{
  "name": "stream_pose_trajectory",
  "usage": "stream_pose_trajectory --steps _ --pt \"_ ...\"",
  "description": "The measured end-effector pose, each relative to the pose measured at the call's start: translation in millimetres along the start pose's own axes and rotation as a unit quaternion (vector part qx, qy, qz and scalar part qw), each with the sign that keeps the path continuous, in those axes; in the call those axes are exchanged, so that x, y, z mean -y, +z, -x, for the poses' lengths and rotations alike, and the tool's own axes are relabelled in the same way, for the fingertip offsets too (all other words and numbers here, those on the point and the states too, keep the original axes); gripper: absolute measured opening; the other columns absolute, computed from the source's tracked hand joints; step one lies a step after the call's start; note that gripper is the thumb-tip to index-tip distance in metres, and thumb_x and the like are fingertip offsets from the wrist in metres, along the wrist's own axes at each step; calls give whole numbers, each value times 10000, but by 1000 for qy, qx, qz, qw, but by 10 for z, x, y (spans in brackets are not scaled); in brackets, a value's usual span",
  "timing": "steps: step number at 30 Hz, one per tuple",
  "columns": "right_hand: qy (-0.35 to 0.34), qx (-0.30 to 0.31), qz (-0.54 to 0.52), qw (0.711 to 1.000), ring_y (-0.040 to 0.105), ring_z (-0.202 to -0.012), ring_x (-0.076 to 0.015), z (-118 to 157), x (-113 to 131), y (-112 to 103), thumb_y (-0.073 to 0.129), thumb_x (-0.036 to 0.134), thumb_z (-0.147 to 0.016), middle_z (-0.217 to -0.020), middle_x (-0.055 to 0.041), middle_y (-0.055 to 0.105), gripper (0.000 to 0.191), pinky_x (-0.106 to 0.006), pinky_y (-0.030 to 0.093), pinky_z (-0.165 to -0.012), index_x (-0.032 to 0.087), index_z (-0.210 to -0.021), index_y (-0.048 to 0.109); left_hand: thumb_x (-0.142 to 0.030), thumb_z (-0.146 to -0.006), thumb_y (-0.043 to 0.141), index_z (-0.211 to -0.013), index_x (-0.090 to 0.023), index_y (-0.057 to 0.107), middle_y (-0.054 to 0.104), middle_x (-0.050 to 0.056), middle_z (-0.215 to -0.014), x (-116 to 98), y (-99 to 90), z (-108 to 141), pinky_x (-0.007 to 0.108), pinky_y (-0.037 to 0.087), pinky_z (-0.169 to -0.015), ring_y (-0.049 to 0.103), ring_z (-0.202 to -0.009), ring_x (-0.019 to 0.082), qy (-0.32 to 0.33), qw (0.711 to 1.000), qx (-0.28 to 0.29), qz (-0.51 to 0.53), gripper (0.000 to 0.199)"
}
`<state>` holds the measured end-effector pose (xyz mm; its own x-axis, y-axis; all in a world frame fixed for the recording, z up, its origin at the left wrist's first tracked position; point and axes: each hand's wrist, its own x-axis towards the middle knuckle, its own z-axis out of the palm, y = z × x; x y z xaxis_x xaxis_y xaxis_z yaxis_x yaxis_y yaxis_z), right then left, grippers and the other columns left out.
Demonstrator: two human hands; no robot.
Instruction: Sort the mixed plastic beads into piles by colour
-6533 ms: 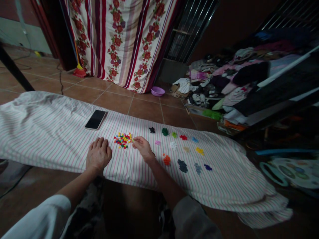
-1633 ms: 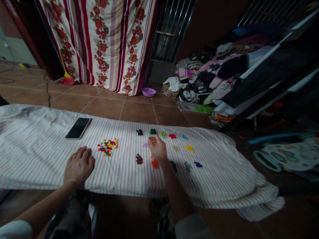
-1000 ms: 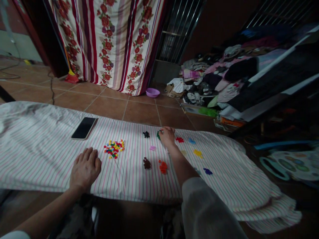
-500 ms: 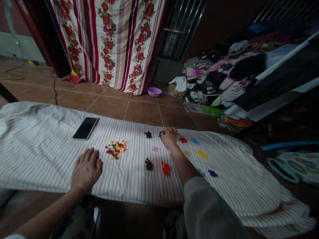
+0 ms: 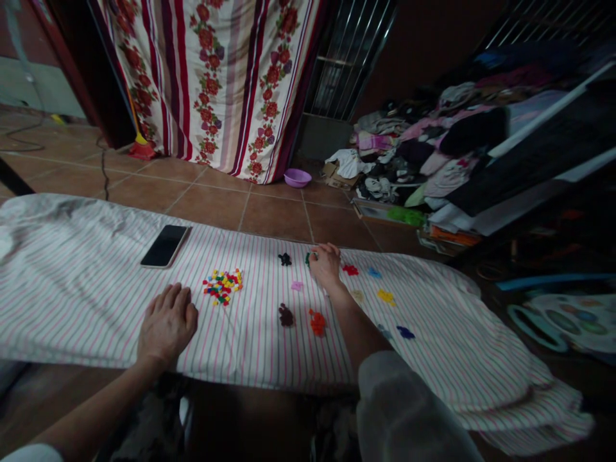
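Observation:
My left hand lies palm down and flat on the striped cloth, just left of a mixed pile of small coloured pieces. Over a small green pile, my right hand has its fingers drawn together, touching the pieces. Whether a piece is between its fingertips is hidden. Around it are single-colour piles: black, pink, dark brown, orange, red, light blue, yellow and dark blue. Beige pieces and greyish pieces sit beside my right forearm.
A phone rests on the cloth at the back left. Beyond the far edge, a purple basin stands on the tiled floor before a flowered curtain. Heaped clothes fill the right background.
The view has shifted slightly. My right hand stays over the green pile with only a slight change in its fingers; my left hand remains flat in place.

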<state>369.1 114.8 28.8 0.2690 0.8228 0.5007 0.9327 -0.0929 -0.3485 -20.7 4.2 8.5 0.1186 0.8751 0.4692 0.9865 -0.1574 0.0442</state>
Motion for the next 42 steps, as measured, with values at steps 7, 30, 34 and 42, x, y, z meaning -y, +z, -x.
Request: stream_pose_trajectory --steps 7,30,34,42 --pt "-101 46 -127 986 533 -1115 -227 372 709 -180 498 145 -816 -1075 -95 676 258 -377 387 -1024 186 -943 719 -291 -857 409 -1171 -113 604 589 188 -1291 -25 -19 -10 482 379 -1052 490 -1272 320 -23 999 12 37 410" --pt "-136 283 -198 928 605 -979 -182 1267 1754 4 531 153 -852 -1065 -49 635 239 -299 468 -889 241 -1023 673 -278 -874 389 -1206 -126 591 564 165 -1341 -59 -82 -36 470 335 -1091 458 -1310 303 -57 996 42 58 417" --pt "-152 294 -206 921 600 -995 -178 1257 1721 1 514 124 -857 -1073 -43 628 270 -301 471 -892 250 -1043 663 -274 -873 389 -1201 -129 590 567 167 -1334 -58 -79 -33 475 342 -1081 462 -1305 305 -55 996 36 55 411" --pt "-173 300 -169 923 587 -984 -175 1258 1762 -121 515 102 -857 -1062 -47 586 235 -282 480 -836 242 -993 645 -277 -876 391 -1200 -123 593 569 168 -1330 -46 -50 -23 461 341 -1081 469 -1298 301 -50 997 27 44 411"
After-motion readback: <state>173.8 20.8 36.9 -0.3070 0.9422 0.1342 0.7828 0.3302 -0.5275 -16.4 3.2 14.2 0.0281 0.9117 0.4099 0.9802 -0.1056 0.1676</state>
